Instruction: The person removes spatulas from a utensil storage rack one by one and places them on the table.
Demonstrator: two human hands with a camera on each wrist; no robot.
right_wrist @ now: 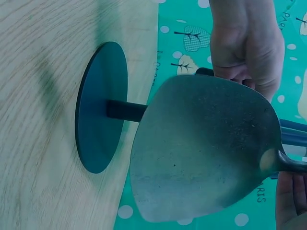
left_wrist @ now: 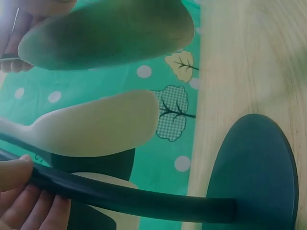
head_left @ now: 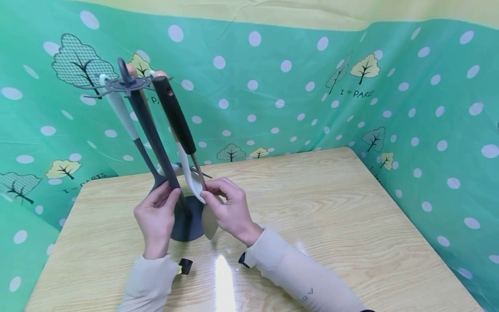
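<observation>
My left hand [head_left: 156,219] grips the dark pole [head_left: 150,130] of an upright utensil stand partway up. The stand's round base [head_left: 187,232] rests on the table, and its hook ring [head_left: 126,84] is at the top. My right hand [head_left: 231,210] pinches the thin metal neck of a wok spatula with a long black handle [head_left: 175,117]. The handle's holed end is up beside the ring; the broad metal blade [right_wrist: 206,148] hangs down, beside the base in the head view. Several other utensils hang around the pole, including one with a white handle [head_left: 121,108] and a pale-headed one [left_wrist: 100,122].
The stand is on the left half of a light wooden table [head_left: 312,208]. A green dotted curtain [head_left: 269,86] closes off the back and sides. Small black mounts [head_left: 185,266] show by both sleeves.
</observation>
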